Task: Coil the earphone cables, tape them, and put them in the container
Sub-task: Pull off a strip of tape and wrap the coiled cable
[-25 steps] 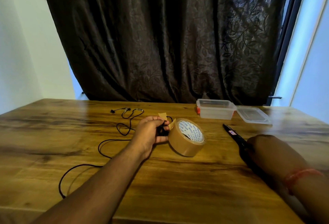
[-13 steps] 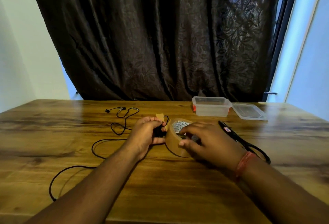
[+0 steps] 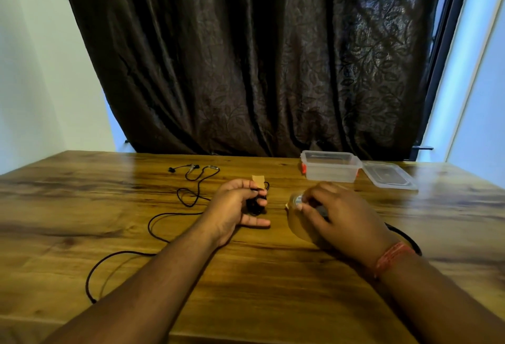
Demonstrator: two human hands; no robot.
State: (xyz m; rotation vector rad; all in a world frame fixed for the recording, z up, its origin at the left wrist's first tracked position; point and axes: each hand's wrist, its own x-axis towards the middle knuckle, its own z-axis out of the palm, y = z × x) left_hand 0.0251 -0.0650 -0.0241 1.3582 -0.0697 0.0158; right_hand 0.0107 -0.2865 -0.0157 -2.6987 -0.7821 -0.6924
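Observation:
My left hand (image 3: 237, 204) pinches a small black coil of earphone cable (image 3: 254, 205) with a brown piece of tape (image 3: 258, 181) sticking up from it. My right hand (image 3: 337, 218) grips the brown tape roll (image 3: 296, 220), now a short gap to the right of the left hand. A second black earphone cable (image 3: 175, 212) lies loose on the wooden table (image 3: 246, 275) to the left, its earbuds (image 3: 191, 168) toward the back. The clear container (image 3: 330, 170) stands open at the back right, its lid (image 3: 388, 178) beside it.
The loops of black scissor handles (image 3: 404, 237) show behind my right wrist. A dark curtain (image 3: 254, 57) hangs behind the table's far edge. The loose cable runs down to the front left of the table.
My right hand left the scissors, took the tape roll and drew it rightward, away from my left hand. The left hand still holds the coil with the tape piece.

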